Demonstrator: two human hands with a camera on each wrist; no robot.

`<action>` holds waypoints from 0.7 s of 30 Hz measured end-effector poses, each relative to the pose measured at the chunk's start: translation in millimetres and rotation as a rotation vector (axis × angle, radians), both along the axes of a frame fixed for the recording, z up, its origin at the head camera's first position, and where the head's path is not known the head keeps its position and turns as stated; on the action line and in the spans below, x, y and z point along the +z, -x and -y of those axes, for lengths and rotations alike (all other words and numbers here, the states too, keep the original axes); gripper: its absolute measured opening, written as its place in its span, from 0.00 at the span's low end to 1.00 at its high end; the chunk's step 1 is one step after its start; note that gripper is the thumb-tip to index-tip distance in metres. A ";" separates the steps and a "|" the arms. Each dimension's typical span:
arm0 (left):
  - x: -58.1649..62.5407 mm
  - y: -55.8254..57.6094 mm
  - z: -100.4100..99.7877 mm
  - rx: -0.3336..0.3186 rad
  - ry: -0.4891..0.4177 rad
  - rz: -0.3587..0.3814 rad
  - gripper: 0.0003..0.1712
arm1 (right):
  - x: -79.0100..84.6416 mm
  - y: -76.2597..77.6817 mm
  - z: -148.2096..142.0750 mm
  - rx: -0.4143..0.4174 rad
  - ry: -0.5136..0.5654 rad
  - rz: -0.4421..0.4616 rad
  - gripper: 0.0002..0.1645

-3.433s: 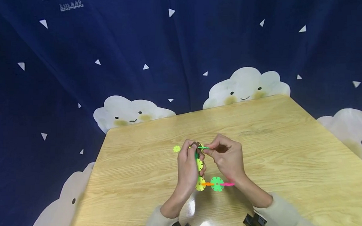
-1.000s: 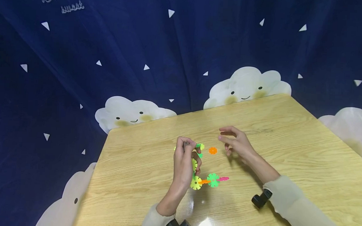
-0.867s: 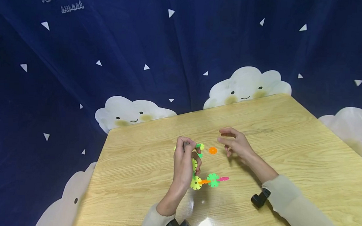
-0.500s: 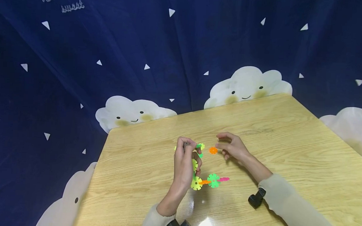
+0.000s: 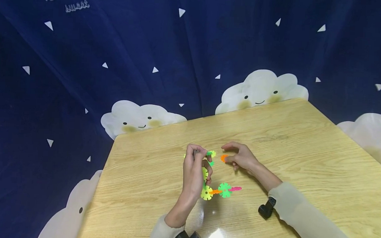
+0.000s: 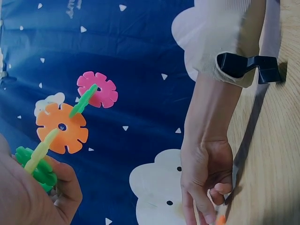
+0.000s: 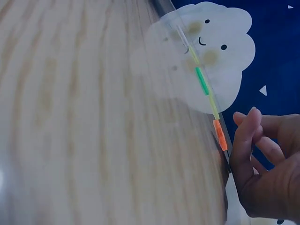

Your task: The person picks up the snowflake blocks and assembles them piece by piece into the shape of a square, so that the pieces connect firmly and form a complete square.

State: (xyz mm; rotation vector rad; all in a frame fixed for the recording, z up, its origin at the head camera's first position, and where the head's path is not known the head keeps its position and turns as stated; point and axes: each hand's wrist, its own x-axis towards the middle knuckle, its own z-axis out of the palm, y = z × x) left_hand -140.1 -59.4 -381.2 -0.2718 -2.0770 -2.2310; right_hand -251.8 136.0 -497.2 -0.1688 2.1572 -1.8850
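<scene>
My left hand (image 5: 193, 171) grips a chain of slotted plastic flower discs, its fingers curled round the upper part, where a brown disc (image 5: 197, 152) shows at the thumb. Out of that grip hang a yellow disc (image 5: 206, 193), an orange disc (image 6: 62, 136), a green disc (image 5: 224, 190) and a pink disc (image 6: 107, 91), slotted together at angles. My right hand (image 5: 242, 158) is low over the table with thumb and forefinger apart; the thumb overlaps a loose orange disc (image 5: 223, 158). The palm hides part of the chain.
Just beyond the left fingers lie a yellow disc (image 5: 213, 153) and a green disc (image 5: 211, 164). The wooden table (image 5: 150, 173) ends at a dark blue curtain (image 5: 133, 43) with white clouds. Each wrist wears a black camera, one being the right camera (image 5: 267, 208).
My right hand first let go of a green disc beside the left hand and drew right, then came down and left to the loose orange disc. The left hand keeps its grip on the chain.
</scene>
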 end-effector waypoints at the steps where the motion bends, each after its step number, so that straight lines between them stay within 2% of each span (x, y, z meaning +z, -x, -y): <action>1: -0.1 0.1 -0.1 0.000 0.000 0.001 0.07 | 0.0 0.0 0.3 0.003 -0.011 -0.001 0.32; 12: 0.7 0.3 -1.5 0.000 -0.010 0.006 0.06 | 3.9 -1.7 6.2 0.021 -0.182 -0.069 0.28; 21: 0.5 -0.6 -1.4 -0.006 -0.006 0.001 0.06 | 3.0 -1.6 5.7 0.046 -0.191 -0.051 0.28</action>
